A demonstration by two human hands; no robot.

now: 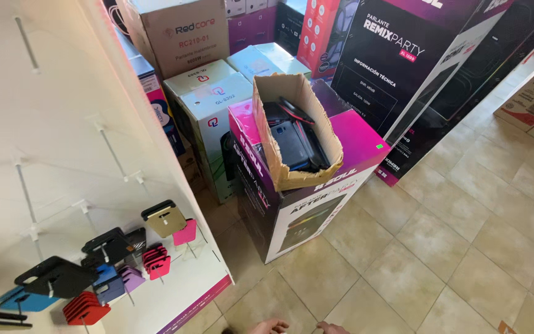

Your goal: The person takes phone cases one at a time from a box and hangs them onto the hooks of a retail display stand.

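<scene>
Hands (298, 326) barely visible, perhaps empty; open carton (296, 133) long axis runs away.

Open brown carton (298, 133) atop magenta-black box (298, 198), seemingly.

The scene is bright with even daylight, strongest at the far right, where the beige floor tiles (526, 68) look washed out. The white peg wall (44, 124) on the left is a little overexposed, with soft, short shadows under its hooks. The picture is sharp in the middle, and straight lines bend slightly near the edges.
</scene>
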